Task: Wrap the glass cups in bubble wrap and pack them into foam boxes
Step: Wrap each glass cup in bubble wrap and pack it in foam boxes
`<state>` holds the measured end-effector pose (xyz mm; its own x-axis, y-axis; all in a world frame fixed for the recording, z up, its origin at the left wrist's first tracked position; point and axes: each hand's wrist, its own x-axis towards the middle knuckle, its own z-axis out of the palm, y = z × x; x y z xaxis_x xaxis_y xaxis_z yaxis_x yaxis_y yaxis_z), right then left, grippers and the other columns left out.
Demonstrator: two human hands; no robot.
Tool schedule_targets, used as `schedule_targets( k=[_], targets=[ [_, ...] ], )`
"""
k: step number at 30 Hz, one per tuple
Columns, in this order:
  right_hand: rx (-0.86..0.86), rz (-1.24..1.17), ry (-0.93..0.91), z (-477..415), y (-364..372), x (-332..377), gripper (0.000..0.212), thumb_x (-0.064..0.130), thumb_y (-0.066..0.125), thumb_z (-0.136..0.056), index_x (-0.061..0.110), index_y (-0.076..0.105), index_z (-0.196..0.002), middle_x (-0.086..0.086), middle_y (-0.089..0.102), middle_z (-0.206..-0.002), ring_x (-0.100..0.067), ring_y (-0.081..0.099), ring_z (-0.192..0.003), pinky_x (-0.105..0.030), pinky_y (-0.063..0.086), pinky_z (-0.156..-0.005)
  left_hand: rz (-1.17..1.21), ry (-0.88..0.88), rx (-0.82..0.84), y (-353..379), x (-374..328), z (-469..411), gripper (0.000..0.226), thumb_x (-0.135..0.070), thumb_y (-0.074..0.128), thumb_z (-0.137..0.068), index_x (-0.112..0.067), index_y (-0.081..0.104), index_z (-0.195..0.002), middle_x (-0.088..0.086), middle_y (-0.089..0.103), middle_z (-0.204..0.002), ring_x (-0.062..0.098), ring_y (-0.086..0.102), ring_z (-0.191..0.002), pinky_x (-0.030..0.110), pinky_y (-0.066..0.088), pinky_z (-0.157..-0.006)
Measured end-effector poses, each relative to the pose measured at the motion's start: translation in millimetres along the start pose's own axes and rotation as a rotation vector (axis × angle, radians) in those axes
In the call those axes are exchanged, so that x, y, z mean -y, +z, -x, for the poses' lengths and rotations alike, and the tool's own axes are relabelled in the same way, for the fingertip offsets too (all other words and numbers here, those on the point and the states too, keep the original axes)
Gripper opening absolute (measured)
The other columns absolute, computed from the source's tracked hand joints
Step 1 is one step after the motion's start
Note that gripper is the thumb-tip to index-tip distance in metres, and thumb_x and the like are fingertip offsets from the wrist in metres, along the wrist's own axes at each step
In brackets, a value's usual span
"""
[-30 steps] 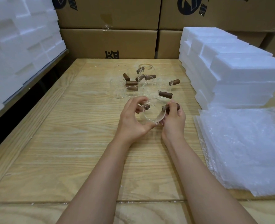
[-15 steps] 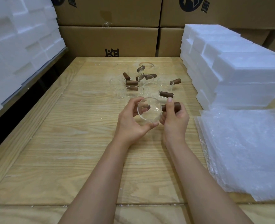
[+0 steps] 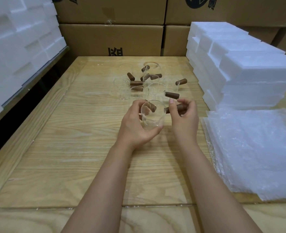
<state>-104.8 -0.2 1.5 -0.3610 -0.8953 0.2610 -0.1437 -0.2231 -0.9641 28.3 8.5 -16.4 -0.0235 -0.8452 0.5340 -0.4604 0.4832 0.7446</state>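
Observation:
I hold one clear glass cup (image 3: 153, 117) with a brown wooden handle (image 3: 178, 107) just above the wooden table (image 3: 71, 148). My left hand (image 3: 135, 125) grips the cup's body, thumb under it and fingers round its far side. My right hand (image 3: 184, 116) curls loosely round the handle, index finger raised. Several more glass cups (image 3: 139, 84) with the same brown handles stand and lie in a cluster right behind. A stack of bubble wrap sheets (image 3: 256, 148) lies at the right. White foam boxes (image 3: 239, 73) are stacked behind the bubble wrap.
More white foam pieces (image 3: 12, 39) are piled along the left, beyond a dark gap at the table's edge. Cardboard boxes (image 3: 113, 37) form a wall at the back. Bare wood lies between me and the cups.
The cup has been turned in my hands, from lying on its side to more upright, and lifted slightly toward me. My right hand's fingers have loosened on the handle.

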Motion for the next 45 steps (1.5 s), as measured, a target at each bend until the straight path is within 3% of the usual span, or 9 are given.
schedule_targets(
  k=[7, 14, 22, 27, 30, 35, 38, 41, 45],
  targets=[
    [-0.321, 0.879, -0.326, -10, -62, 33, 0.025, 0.026, 0.056, -0.091, 0.008, 0.063, -0.108, -0.018, 0.054, -0.113, -0.038, 0.044, -0.109, -0.04, 0.031, -0.084, -0.043, -0.135, 0.174, -14, 7, 1, 0.053, -0.039, 0.077, -0.06, -0.045, 0.04, -0.099, -0.018, 0.057, -0.091, 0.001, 0.057, -0.086, 0.01, 0.04, -0.073],
    [-0.222, 1.33, 0.26, -16, -128, 20, 0.039, 0.027, 0.053, -0.095, -0.005, 0.053, -0.119, -0.03, 0.046, -0.124, -0.046, 0.04, -0.118, -0.049, 0.031, -0.096, -0.089, -0.227, 0.282, -13, 14, -1, 0.056, -0.042, 0.073, -0.056, -0.036, 0.042, -0.101, -0.014, 0.058, -0.094, 0.006, 0.055, -0.075, 0.024, 0.043, -0.068],
    [-0.276, 1.288, 0.191, -18, -133, 19, 0.022, 0.014, 0.049, -0.096, -0.001, 0.065, -0.101, -0.028, 0.06, -0.099, -0.045, 0.055, -0.096, -0.046, 0.041, -0.084, -0.139, -0.232, 0.312, -13, 17, -1, 0.058, -0.041, 0.071, -0.057, -0.031, 0.044, -0.107, -0.009, 0.06, -0.1, 0.016, 0.057, -0.094, 0.033, 0.046, -0.083],
    [-0.44, 1.06, -0.148, -10, -122, 46, 0.039, 0.03, 0.034, -0.089, 0.005, 0.059, -0.105, -0.023, 0.06, -0.1, -0.045, 0.054, -0.096, -0.056, 0.045, -0.085, -0.148, -0.237, 0.302, -13, 16, -1, 0.057, -0.043, 0.071, -0.058, -0.031, 0.045, -0.107, -0.01, 0.059, -0.103, 0.018, 0.055, -0.102, 0.039, 0.045, -0.091],
    [-0.476, 0.882, -0.559, 3, -92, 75, 0.027, 0.024, 0.042, -0.087, 0.005, 0.06, -0.095, -0.02, 0.06, -0.091, -0.04, 0.054, -0.09, -0.052, 0.042, -0.082, -0.16, -0.223, 0.288, -14, 15, -2, 0.059, -0.047, 0.07, -0.059, -0.031, 0.048, -0.111, -0.013, 0.057, -0.105, 0.014, 0.054, -0.102, 0.04, 0.044, -0.094],
    [-0.166, 0.697, -1.095, 10, -42, 78, 0.011, 0.001, 0.053, -0.081, 0.001, 0.063, -0.083, -0.013, 0.061, -0.078, -0.033, 0.056, -0.073, -0.037, 0.032, -0.073, -0.136, -0.175, 0.271, -15, 9, -1, 0.085, -0.072, 0.066, -0.054, -0.036, 0.048, -0.129, -0.019, 0.055, -0.104, 0.008, 0.056, -0.099, 0.03, 0.044, -0.091],
    [-0.029, 0.661, -1.072, 1, -28, 58, 0.011, -0.003, 0.056, -0.078, 0.002, 0.065, -0.081, -0.008, 0.064, -0.079, -0.032, 0.06, -0.079, -0.036, 0.033, -0.077, -0.076, -0.168, 0.208, -17, 7, 1, 0.065, -0.075, 0.052, -0.063, -0.044, 0.048, -0.12, -0.022, 0.058, -0.1, 0.0, 0.056, -0.094, 0.018, 0.043, -0.083],
    [0.003, 0.624, -0.979, -9, -25, 39, 0.014, -0.006, 0.055, -0.077, 0.002, 0.066, -0.081, -0.006, 0.066, -0.081, -0.032, 0.061, -0.085, -0.038, 0.034, -0.081, -0.105, -0.156, 0.036, -16, 7, 1, 0.061, -0.071, 0.039, -0.074, -0.018, 0.054, -0.1, -0.009, 0.057, -0.092, 0.011, 0.054, -0.079, 0.031, 0.044, -0.074],
    [-0.012, 0.48, -0.831, -13, -27, 24, 0.02, -0.01, 0.049, -0.08, 0.002, 0.065, -0.084, -0.001, 0.066, -0.085, -0.022, 0.056, -0.092, -0.04, 0.035, -0.088, -0.173, 0.037, -0.371, -12, 3, -1, 0.04, -0.039, 0.043, -0.091, -0.003, 0.05, -0.077, 0.003, 0.044, -0.079, 0.019, 0.043, -0.072, 0.026, 0.034, -0.063]
  ],
)
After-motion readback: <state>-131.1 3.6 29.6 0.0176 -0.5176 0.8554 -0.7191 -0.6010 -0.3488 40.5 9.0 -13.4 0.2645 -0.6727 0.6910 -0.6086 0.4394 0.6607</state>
